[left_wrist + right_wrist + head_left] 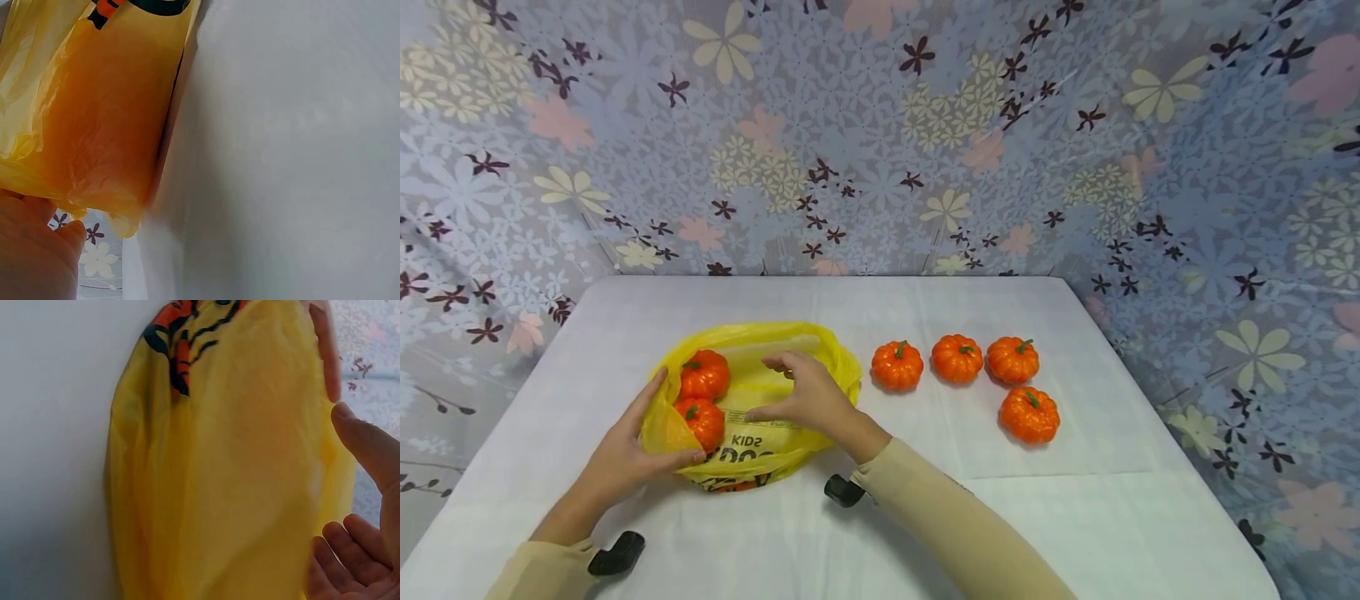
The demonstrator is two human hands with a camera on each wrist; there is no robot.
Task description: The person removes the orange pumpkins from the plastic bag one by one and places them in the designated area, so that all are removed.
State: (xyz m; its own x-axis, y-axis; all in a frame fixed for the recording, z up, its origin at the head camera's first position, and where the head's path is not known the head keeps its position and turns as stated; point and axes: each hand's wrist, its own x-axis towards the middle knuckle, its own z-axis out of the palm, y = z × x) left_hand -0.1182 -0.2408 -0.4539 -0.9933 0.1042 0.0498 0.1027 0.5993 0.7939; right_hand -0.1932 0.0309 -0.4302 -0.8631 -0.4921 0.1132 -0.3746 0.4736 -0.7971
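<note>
A thin yellow plastic bag [745,387] with dark lettering sits, mouth open, on the table's left side, as I see it through the remote head camera. Beyond it hangs a blue-grey floral-patterned curtain [880,125], filling the background. Below spreads a flat white table [1112,533]. Two beige long sleeves [970,533] reach in from the near edge. My left hand [625,446] touches the bag's left rim, its fingers and thumb spread wide and fairly straight. My right hand [811,400] is over the bag's opening, thumb and fingers well apart, holding nothing. Two small, glossy, ribbed orange pumpkins [704,375] rest inside the bag, against its left side, one nearer me. Four matching loose pumpkins [957,359] lie to the bag's right: three roughly in a row, the fourth nearer me. Smallest are their short green stems [1026,342].
</note>
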